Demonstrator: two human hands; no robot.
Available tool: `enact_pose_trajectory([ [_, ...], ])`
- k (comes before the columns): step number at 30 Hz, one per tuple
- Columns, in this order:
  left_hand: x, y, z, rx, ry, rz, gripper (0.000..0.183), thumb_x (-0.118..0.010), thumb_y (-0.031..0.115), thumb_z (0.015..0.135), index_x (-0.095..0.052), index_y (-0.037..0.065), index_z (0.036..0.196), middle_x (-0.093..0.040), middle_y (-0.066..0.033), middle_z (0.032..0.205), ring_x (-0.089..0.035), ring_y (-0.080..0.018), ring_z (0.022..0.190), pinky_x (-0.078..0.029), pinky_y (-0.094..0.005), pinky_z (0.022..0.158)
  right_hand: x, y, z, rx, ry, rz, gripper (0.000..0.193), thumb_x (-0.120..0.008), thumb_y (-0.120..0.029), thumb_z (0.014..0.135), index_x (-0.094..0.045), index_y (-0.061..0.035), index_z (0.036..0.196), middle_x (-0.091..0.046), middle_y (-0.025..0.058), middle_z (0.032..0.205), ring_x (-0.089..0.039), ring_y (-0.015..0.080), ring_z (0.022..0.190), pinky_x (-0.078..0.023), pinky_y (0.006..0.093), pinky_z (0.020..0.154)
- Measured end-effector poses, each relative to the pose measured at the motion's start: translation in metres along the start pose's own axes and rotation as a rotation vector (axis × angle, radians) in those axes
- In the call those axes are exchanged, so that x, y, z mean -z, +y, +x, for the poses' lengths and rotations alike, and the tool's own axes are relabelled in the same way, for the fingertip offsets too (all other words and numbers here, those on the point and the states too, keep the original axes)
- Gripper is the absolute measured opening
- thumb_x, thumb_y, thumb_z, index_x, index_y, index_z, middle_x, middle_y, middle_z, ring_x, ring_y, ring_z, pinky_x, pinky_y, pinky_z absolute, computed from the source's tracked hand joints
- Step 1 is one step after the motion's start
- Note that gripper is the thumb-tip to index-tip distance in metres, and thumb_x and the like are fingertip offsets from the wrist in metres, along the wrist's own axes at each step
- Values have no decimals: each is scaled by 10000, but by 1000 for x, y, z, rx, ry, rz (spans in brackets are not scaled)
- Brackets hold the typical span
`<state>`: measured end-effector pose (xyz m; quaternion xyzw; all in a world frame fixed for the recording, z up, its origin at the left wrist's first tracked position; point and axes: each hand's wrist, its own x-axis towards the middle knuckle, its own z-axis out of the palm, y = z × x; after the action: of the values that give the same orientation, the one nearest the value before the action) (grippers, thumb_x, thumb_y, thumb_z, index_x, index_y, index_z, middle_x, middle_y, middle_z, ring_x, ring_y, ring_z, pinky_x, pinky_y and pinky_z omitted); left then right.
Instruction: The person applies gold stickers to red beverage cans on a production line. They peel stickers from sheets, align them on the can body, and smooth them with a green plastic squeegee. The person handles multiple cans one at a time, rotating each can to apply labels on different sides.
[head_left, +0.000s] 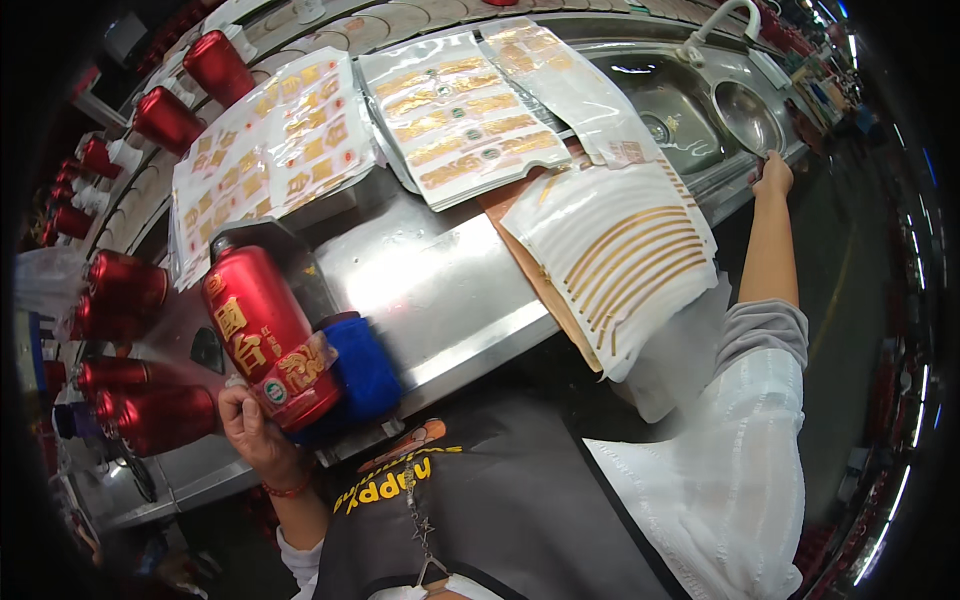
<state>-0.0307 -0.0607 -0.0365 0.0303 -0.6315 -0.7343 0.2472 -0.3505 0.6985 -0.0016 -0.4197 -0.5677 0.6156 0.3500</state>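
Note:
A glossy red bottle (265, 325) with gold characters and a round green mark leans on a blue cloth (365, 370) at the left of the metal counter. My left hand (255, 425) is closed at the bottle's lower left side, its fingers curled against it. Far to the right, my right arm reaches out to the sink (665, 110). There my right hand (773, 174) grips the near edge of a round metal bowl (748, 115), tilted over the sink's right side. The fingers on it are small and partly hidden.
Gold decal sheets (300, 125) lie stacked at the back left, beside another printed stack (465, 120). Gold-striped sheets (640, 260) rest on brown board, overhanging the counter's front edge. More red bottles (165, 410) stand left. A white faucet (715, 30) arches behind the sink.

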Motion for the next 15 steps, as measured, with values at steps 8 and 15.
enact_pose_trajectory([
  [8, -7, 16, 0, 43, 28, 19, 124, -545, 137, 995, -479, 71, 914, -467, 20, 838, -442, -69, 759, -378, -226, 742, 54, 57, 12, -218, 102, 13, 150, -606, -263, 921, -628, -131, 989, -623, 0, 788, -515, 155, 636, -405, 380, 568],
  [15, -5, 29, 9, 109, -68, 112, 142, -608, 154, 979, -523, 61, 913, -472, 37, 776, -408, -45, 673, -331, -200, 621, 108, 65, 31, -59, 286, -182, 474, -516, -531, 975, -615, -99, 1145, -576, 35, 932, -481, 183, 689, -365, 317, 516],
])
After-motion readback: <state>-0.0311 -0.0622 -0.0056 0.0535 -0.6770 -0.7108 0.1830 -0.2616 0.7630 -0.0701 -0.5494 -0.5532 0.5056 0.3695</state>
